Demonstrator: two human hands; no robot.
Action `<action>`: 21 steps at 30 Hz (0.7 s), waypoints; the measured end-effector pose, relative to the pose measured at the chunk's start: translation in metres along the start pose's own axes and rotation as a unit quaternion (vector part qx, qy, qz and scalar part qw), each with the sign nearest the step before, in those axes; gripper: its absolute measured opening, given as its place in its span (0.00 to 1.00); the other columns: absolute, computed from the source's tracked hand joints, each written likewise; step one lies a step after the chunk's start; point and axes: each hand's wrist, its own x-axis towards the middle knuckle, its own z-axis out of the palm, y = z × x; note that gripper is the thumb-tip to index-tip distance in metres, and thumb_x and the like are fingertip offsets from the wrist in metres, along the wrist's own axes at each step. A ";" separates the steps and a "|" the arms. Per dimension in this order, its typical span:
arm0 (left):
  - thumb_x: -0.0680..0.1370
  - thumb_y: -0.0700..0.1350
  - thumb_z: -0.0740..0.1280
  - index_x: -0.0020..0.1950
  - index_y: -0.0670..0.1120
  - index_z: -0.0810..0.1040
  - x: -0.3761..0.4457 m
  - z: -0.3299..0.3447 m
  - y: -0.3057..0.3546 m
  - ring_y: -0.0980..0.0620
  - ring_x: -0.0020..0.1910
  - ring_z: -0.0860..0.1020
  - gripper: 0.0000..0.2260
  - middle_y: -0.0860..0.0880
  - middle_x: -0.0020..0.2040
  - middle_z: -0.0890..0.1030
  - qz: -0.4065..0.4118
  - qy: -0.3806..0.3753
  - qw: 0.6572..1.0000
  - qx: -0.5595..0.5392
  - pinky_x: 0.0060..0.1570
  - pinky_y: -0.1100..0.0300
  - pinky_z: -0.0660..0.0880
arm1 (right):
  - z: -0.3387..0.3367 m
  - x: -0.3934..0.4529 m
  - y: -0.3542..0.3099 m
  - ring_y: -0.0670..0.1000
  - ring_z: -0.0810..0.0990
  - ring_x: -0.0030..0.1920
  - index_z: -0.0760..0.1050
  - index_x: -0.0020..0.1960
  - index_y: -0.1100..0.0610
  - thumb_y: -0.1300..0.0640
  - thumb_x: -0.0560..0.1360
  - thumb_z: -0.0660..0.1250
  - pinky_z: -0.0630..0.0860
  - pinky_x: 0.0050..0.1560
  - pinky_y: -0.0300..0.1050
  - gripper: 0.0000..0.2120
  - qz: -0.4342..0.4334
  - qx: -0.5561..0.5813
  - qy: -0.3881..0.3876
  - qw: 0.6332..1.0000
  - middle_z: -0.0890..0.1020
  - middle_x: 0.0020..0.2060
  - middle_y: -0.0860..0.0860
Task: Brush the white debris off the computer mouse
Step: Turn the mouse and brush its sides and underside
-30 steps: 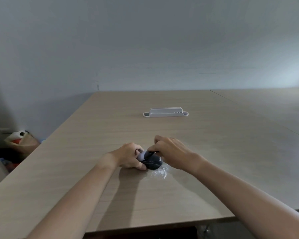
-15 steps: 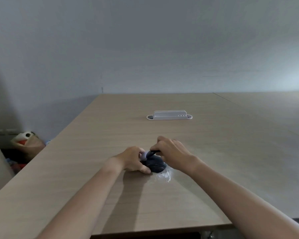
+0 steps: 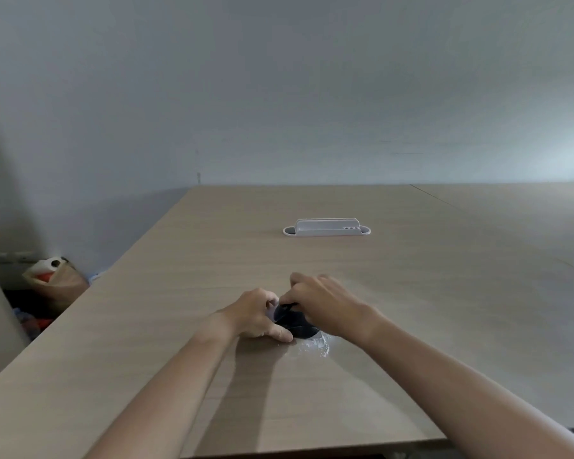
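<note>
A dark computer mouse (image 3: pixel 297 323) lies on the wooden table (image 3: pixel 411 293) between my two hands. My left hand (image 3: pixel 257 314) grips its left side, thumb along the near edge. My right hand (image 3: pixel 322 303) is closed over the mouse's far right side and pinches a thin dark brush-like tool (image 3: pixel 287 306) whose tip rests on the mouse top. White powdery debris (image 3: pixel 315 346) lies on the table just in front of the mouse, to its right. Most of the mouse is hidden by my fingers.
A white plastic holder (image 3: pixel 326 227) stands farther back on the table. A seam (image 3: pixel 497 233) splits the tabletop at right. Off the table's left edge, bags and clutter (image 3: pixel 52 283) sit on the floor. A grey wall rises behind.
The view has tilted slightly, so the hands and mouse sit a little lower and to the right. My right hand has shifted a bit over the mouse top; the left hand keeps its grip.
</note>
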 end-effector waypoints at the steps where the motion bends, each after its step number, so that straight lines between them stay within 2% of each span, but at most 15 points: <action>1: 0.59 0.55 0.82 0.48 0.48 0.79 0.000 0.000 0.000 0.52 0.46 0.77 0.23 0.53 0.45 0.79 0.001 -0.002 1.000 0.002 0.43 0.61 0.72 | -0.002 -0.004 0.001 0.58 0.75 0.38 0.79 0.55 0.48 0.65 0.73 0.62 0.62 0.40 0.46 0.17 -0.001 -0.002 -0.009 1.000 0.65 0.41 0.48; 3: 0.58 0.56 0.81 0.53 0.51 0.79 0.000 0.001 0.001 0.53 0.49 0.78 0.27 0.52 0.50 0.79 -0.001 0.001 1.000 0.009 0.47 0.62 0.73 | -0.010 -0.014 0.010 0.56 0.73 0.37 0.80 0.53 0.48 0.67 0.72 0.62 0.63 0.40 0.45 0.18 0.005 0.001 -0.019 1.000 0.66 0.41 0.48; 5: 0.58 0.55 0.82 0.56 0.50 0.79 0.002 0.003 0.000 0.52 0.51 0.78 0.29 0.51 0.52 0.80 -0.010 0.010 1.000 0.013 0.49 0.61 0.74 | -0.022 -0.024 0.022 0.56 0.77 0.42 0.81 0.52 0.48 0.69 0.70 0.62 0.66 0.41 0.44 0.20 0.025 0.000 -0.026 0.999 0.69 0.42 0.48; 7: 0.58 0.55 0.82 0.54 0.50 0.79 0.002 0.005 0.000 0.51 0.50 0.79 0.29 0.50 0.51 0.80 -0.012 0.016 1.000 0.010 0.49 0.59 0.75 | -0.030 -0.029 0.033 0.55 0.79 0.49 0.81 0.54 0.47 0.67 0.71 0.63 0.66 0.43 0.43 0.19 0.063 0.019 -0.018 0.998 0.75 0.47 0.48; 9: 0.57 0.57 0.82 0.53 0.49 0.79 0.000 0.006 -0.001 0.52 0.47 0.78 0.28 0.52 0.48 0.80 -0.002 0.023 1.000 0.012 0.47 0.61 0.74 | -0.031 -0.028 0.037 0.55 0.78 0.52 0.80 0.56 0.47 0.63 0.74 0.63 0.64 0.44 0.43 0.16 0.099 0.042 0.011 0.994 0.76 0.51 0.48; 12: 0.57 0.59 0.81 0.52 0.46 0.79 -0.002 0.007 0.001 0.53 0.45 0.75 0.29 0.52 0.45 0.77 -0.005 0.037 0.999 0.031 0.49 0.58 0.75 | -0.021 -0.024 0.028 0.56 0.78 0.48 0.80 0.55 0.46 0.60 0.76 0.62 0.68 0.41 0.46 0.13 0.105 0.053 0.031 0.993 0.75 0.48 0.50; 15: 0.55 0.62 0.79 0.47 0.41 0.80 -0.002 0.006 0.004 0.51 0.40 0.71 0.32 0.50 0.42 0.74 -0.012 0.042 0.998 0.044 0.42 0.55 0.73 | -0.012 -0.031 0.021 0.52 0.75 0.41 0.80 0.55 0.41 0.65 0.75 0.61 0.73 0.42 0.47 0.21 0.075 0.060 -0.004 0.995 0.71 0.43 0.48; 18: 0.53 0.63 0.80 0.42 0.44 0.77 -0.002 0.008 0.005 0.51 0.36 0.69 0.29 0.49 0.38 0.72 -0.021 0.036 0.999 0.034 0.36 0.58 0.67 | -0.018 -0.041 0.032 0.54 0.75 0.41 0.81 0.52 0.46 0.71 0.69 0.60 0.69 0.40 0.45 0.24 0.085 0.018 -0.021 0.996 0.69 0.42 0.47; 21: 0.53 0.65 0.79 0.42 0.43 0.75 -0.004 0.010 0.005 0.53 0.42 0.71 0.32 0.50 0.43 0.75 -0.025 0.038 0.997 0.059 0.40 0.59 0.72 | -0.023 -0.043 0.041 0.51 0.77 0.41 0.83 0.47 0.47 0.71 0.67 0.59 0.64 0.39 0.40 0.24 0.118 0.024 0.002 0.993 0.70 0.41 0.43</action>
